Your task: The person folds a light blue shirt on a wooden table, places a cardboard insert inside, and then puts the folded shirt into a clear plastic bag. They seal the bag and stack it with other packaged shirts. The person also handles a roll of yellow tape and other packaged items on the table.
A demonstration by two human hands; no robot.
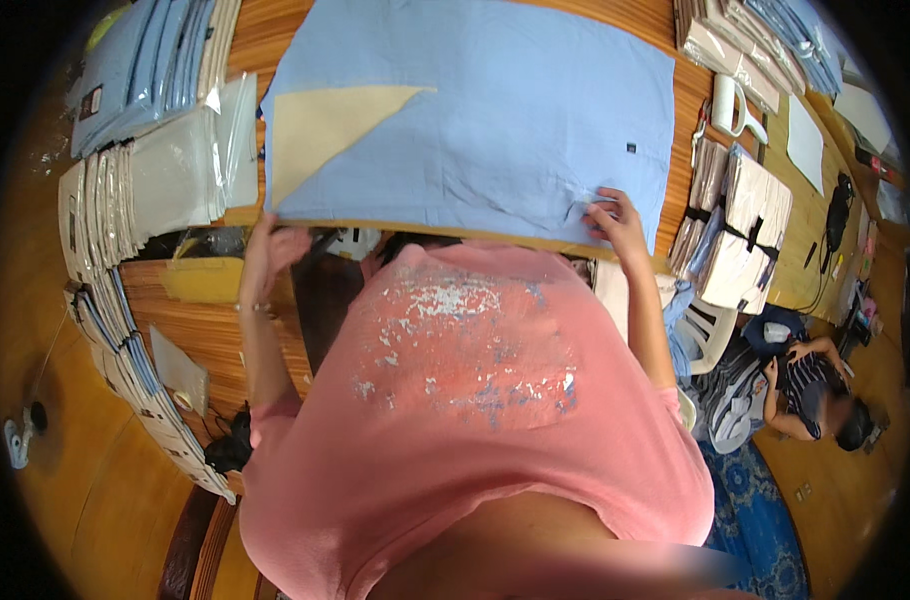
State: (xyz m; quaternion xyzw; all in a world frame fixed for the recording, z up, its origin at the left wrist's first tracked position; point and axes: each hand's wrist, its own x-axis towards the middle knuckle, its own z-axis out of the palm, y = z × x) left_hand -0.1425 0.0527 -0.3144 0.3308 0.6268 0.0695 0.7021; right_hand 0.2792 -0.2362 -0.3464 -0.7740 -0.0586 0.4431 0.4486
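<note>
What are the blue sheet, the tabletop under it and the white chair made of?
Blue sheet: apparently cloth, perhaps cotton-like; matte, with soft creases. Tabletop: wood or wood-look laminate, smooth; streaked brown grain shows. White chair: probably moulded plastic; smooth, with rounded slots.

A loose salmon-pink cloth shirt (pixel 415 450) covers the torso, its fabric plain and softly creased; across the chest spreads a worn, cracked print (pixel 535 345), roughly rectangular and a shade deeper toward coral; a dense cluster of white flakes (pixel 455 298) marks its upper part, with further white chips scattered lower down; blue-grey specks (pixel 490 405) gather along the lower part, beside a small pale patch at one corner; the rounded neckline (pixel 495 491) has a narrow edge; both sleeves (pixel 273 412) are short and pink; a thin, pale band (pixel 254 308) circles the left wrist; the hands (pixel 620 225) are bare.
</note>
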